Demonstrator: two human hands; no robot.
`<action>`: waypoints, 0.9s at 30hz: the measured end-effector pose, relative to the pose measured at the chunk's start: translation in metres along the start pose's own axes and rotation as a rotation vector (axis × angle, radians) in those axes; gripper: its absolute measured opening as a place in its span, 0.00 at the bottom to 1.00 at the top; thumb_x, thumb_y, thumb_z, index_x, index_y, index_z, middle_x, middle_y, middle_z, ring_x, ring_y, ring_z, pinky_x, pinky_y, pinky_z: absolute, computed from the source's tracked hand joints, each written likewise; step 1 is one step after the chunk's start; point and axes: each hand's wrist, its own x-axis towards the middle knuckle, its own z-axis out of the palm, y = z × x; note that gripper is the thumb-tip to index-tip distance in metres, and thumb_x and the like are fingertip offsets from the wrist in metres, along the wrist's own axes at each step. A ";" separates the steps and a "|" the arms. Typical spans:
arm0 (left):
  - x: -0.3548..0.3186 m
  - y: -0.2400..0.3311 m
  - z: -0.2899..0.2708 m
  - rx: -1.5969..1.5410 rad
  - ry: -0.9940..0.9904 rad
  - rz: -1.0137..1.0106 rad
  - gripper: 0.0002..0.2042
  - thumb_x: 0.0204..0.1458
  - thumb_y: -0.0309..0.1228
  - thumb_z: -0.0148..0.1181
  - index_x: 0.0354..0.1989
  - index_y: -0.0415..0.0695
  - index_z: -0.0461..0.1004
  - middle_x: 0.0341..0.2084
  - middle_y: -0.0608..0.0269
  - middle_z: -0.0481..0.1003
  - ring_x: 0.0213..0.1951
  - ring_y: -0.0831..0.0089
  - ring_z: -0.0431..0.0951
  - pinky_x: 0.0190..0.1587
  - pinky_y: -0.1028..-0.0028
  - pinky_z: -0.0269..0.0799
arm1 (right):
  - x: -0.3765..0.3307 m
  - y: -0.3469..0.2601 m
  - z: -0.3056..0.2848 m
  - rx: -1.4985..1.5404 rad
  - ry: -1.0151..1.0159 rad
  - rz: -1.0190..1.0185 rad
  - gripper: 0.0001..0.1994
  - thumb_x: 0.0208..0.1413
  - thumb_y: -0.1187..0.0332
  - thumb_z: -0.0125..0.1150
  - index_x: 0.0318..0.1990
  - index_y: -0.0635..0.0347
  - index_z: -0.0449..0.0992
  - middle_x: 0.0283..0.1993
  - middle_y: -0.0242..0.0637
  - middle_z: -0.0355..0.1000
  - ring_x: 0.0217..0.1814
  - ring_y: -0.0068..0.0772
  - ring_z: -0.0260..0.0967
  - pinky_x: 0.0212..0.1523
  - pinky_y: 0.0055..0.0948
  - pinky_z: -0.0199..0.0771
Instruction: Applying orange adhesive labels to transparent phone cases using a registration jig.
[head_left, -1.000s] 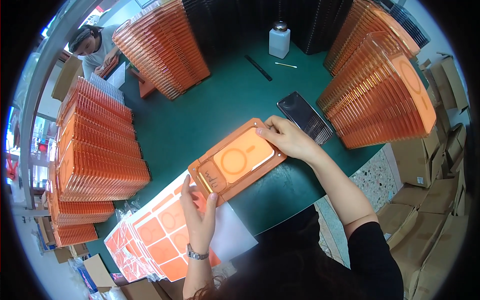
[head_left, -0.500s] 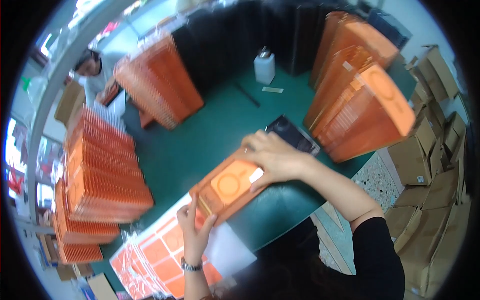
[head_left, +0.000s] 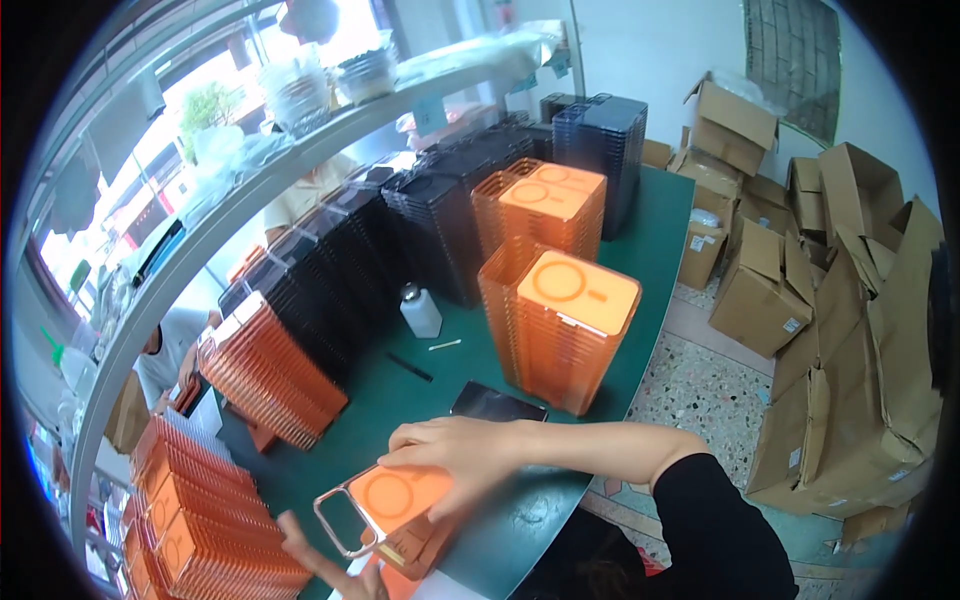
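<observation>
My right hand (head_left: 462, 458) is closed over an orange phone case (head_left: 395, 492) with a ring mark on its back and a large camera opening. The case is tilted, its open camera end toward the left. Beneath it lies another orange piece, perhaps a tray (head_left: 432, 549), mostly covered. Below and left of the case is my left hand (head_left: 345, 580), index finger stretched out and thumb apart, partly cut off by the lower edge. It looks empty. Just beyond my right hand lies a flat black object (head_left: 497, 403) on the green table (head_left: 365, 412).
Stacks of orange cases (head_left: 565, 330) stand beyond my right arm, with more orange stacks (head_left: 215, 545) at left. Black case stacks (head_left: 335, 290) line the back. A white pump bottle (head_left: 420, 312) stands mid-table. Cardboard boxes (head_left: 760, 290) fill the right. Another person (head_left: 170, 355) sits far left.
The view has swung up and right. My right hand now holds a case raised above the orange piece under it. My left hand has come off that piece.
</observation>
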 end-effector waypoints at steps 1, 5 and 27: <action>0.008 0.007 -0.001 -0.086 0.110 0.005 0.50 0.61 0.62 0.48 0.77 0.34 0.38 0.76 0.41 0.46 0.77 0.47 0.43 0.76 0.52 0.39 | -0.008 -0.015 -0.011 -0.126 0.144 -0.104 0.44 0.44 0.48 0.75 0.65 0.66 0.67 0.60 0.49 0.64 0.60 0.51 0.69 0.60 0.43 0.69; -0.012 -0.009 -0.008 -0.094 0.211 -0.015 0.48 0.64 0.56 0.51 0.77 0.35 0.34 0.78 0.42 0.39 0.78 0.49 0.41 0.76 0.53 0.42 | -0.054 -0.085 -0.130 -0.555 0.628 -0.186 0.43 0.42 0.53 0.79 0.63 0.69 0.69 0.52 0.51 0.70 0.55 0.52 0.72 0.55 0.42 0.75; -0.054 0.016 0.021 0.205 -0.001 -0.578 0.46 0.62 0.53 0.56 0.77 0.34 0.41 0.76 0.37 0.45 0.77 0.46 0.45 0.76 0.54 0.40 | -0.099 0.130 -0.348 -0.692 0.418 0.971 0.39 0.39 0.36 0.71 0.51 0.61 0.83 0.51 0.51 0.79 0.54 0.49 0.77 0.53 0.39 0.76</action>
